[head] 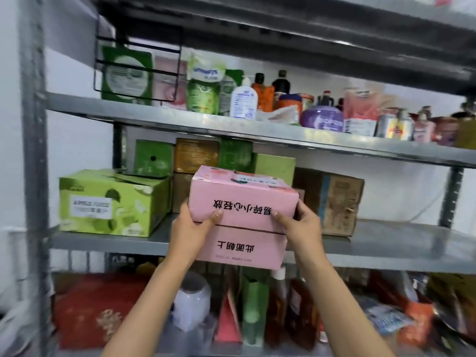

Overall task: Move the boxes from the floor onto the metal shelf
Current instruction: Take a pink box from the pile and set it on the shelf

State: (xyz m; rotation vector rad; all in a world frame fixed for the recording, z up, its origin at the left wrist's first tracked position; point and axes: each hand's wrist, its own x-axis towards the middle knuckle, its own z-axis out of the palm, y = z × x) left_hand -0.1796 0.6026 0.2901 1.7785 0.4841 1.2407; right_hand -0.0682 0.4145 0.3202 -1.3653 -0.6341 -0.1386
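Two pink boxes are sitting stacked at the front edge of the middle level of the metal shelf (386,243). The upper pink box (242,199) is resting on the lower pink box (244,247), turned slightly so its right end is jutting past the one beneath. Black printed characters on both fronts are reading upside down.

The left hand (192,228) is gripping the left end of the upper pink box, with the thumb lying across its front face and the fingers wrapping round the side. The right hand (300,225) is gripping the right end the same way, thumb pressing on the front near the lower edge. Both forearms are reaching up from below.

Just to the left, a green box (110,202) is sitting on the same level, well apart from the hands. Behind the pink stack, brown and green cartons are standing against the wall, and a brown carton (340,202) is sitting just to the right. Bottles (243,100) and pouches are lining the level above; bags and jars are filling the level below, blurred.
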